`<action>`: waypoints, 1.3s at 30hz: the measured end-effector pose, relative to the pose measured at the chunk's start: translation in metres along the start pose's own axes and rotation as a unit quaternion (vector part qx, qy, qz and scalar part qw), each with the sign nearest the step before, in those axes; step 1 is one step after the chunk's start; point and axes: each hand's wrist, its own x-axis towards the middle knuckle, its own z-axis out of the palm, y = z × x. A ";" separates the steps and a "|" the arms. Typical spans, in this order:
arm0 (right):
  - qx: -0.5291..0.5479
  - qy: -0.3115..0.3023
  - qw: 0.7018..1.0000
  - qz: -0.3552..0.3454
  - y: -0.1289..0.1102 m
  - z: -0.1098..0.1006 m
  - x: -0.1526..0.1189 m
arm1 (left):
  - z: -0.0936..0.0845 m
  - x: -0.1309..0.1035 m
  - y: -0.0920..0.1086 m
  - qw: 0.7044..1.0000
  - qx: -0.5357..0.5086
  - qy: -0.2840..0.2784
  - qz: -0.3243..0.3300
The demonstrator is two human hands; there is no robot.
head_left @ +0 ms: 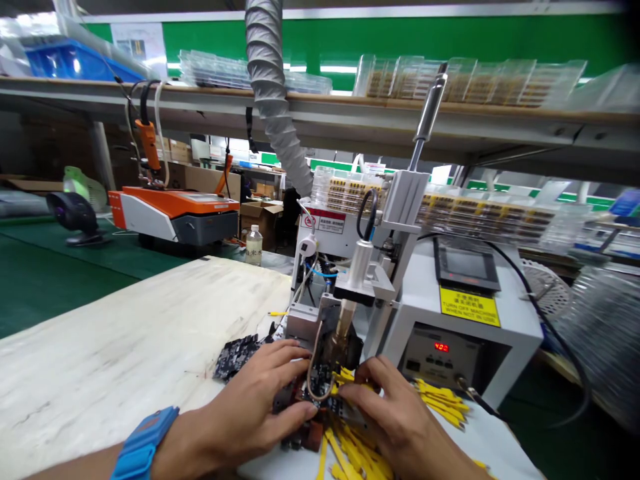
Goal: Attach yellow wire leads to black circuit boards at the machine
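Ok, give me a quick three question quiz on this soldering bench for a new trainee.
1. True or false: both hands rest on the circuit board under the soldering head.
2. What colour is the band on the left hand's wrist?
3. The loose yellow parts by the right hand lie: A) on the upper shelf, B) on the white table beside the grey machine, C) on the green mat.

Key: 1 true; 2 blue; 3 B.
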 end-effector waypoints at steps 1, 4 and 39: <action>-0.001 0.000 1.000 0.000 0.000 0.000 0.000 | 0.000 0.000 0.000 1.000 0.002 0.002 0.001; 0.004 -0.001 1.000 0.004 0.000 0.000 0.000 | 0.001 0.000 0.001 1.000 0.004 0.006 0.005; 0.049 0.031 0.998 0.004 0.001 0.001 0.002 | 0.003 0.000 -0.003 1.000 -0.005 -0.022 -0.018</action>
